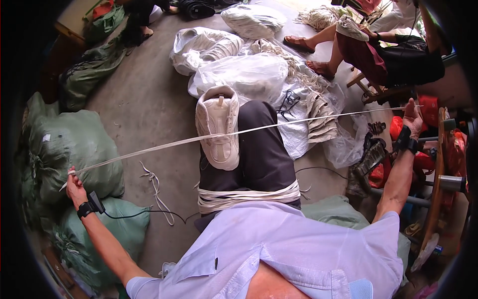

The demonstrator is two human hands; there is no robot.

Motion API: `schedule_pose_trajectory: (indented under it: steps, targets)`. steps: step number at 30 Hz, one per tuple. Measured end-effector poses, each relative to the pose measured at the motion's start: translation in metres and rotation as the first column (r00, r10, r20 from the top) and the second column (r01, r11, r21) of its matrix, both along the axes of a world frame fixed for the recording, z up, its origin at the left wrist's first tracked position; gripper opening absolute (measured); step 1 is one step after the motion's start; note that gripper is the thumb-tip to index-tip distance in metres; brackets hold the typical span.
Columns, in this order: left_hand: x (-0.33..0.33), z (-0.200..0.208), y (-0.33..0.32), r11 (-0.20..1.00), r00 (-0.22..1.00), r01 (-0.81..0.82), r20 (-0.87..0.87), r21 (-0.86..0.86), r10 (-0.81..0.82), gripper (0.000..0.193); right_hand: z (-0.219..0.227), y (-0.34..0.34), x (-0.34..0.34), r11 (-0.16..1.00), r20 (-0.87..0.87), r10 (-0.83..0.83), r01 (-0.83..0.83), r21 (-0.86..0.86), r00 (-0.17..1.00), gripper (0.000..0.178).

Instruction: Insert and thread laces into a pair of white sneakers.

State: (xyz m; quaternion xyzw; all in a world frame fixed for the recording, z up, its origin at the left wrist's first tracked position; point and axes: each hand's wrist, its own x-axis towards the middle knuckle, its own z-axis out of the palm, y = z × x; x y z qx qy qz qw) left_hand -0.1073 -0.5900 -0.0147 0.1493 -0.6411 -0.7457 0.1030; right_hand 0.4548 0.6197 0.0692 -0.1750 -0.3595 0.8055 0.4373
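Nearest, pale lilac short-sleeved shirt (239, 234), then dark trousers (264, 154) with a bundle of white laces (249, 197) across both thighs. Just beyond, on the left knee, cream sneaker (222, 158), toe near and ankle opening far. Across its lower front, one white shoelace (279, 125), stretched nearly straight to both sides. Left hand (76, 192) near a green sack (74, 144), fingers curled tight on the lace close to one end. Right hand (412, 122) far out to the right, fingers apparently pinching near the other end; exact finger placement too small to tell.

Step in hand, by the look of it: drawing the lace through and evening its two sides. To do it well, pull with equal force, so as not to drag the sneaker off the knee. Compare both lengths from the shoe outward, and smooth out any twist. Best to avoid snagging the black cable (149, 211) or the loose lace (157, 192) on the floor at left.
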Motion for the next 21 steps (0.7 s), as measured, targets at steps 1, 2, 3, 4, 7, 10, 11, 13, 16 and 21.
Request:
schedule_pose_trajectory:
  steps: [1,2,3,4,7,10,11,13,16,21]
  targets:
    - [0.01,0.027,-0.014,0.996,0.999,-0.042,0.014,-0.083,0.043,0.028,-0.034,-0.029,-0.031,0.963,0.278,-0.267,0.265,0.046,0.923,0.021]
    - [0.007,0.033,-0.021,0.991,0.996,-0.083,0.031,-0.106,0.087,0.029,-0.027,-0.025,-0.023,0.961,0.271,-0.277,0.271,0.059,0.922,0.021]
    - [0.007,0.038,-0.027,0.991,0.998,-0.064,0.022,-0.115,0.067,0.029,-0.023,-0.023,-0.015,0.97,0.312,-0.232,0.197,0.141,0.921,0.02]
    - [0.004,0.038,-0.031,0.992,0.999,-0.038,0.018,-0.123,0.041,0.029,-0.015,-0.019,-0.003,0.968,0.36,-0.197,0.122,0.221,0.912,0.019]
    - [0.031,0.067,-0.033,0.982,0.994,-0.081,0.053,-0.17,0.091,0.029,-0.036,-0.106,-0.078,0.845,0.541,-0.51,0.272,0.46,0.669,0.018]
    - [0.025,0.072,-0.026,0.984,0.99,-0.122,0.06,-0.131,0.13,0.03,-0.023,-0.187,-0.12,0.85,0.481,-0.422,0.15,0.506,0.768,0.016]
    - [0.021,0.068,-0.026,0.981,0.983,-0.164,0.066,-0.107,0.172,0.031,-0.022,-0.215,-0.134,0.859,0.458,-0.342,0.075,0.507,0.82,0.014]
    - [0.024,0.065,-0.059,0.98,0.979,-0.201,0.042,-0.003,0.201,0.032,-0.024,-0.272,-0.168,0.867,0.489,-0.164,-0.112,0.486,0.857,0.013]
    - [0.021,0.07,-0.119,0.951,0.965,-0.254,-0.025,0.178,0.263,0.034,-0.032,-0.357,-0.212,0.857,0.567,0.099,-0.36,0.369,0.818,0.01]
    - [0.009,0.052,-0.134,0.81,0.999,-0.028,-0.019,0.586,0.048,0.026,-0.073,-0.46,-0.248,0.667,0.616,0.232,-0.584,0.462,0.753,0.012]
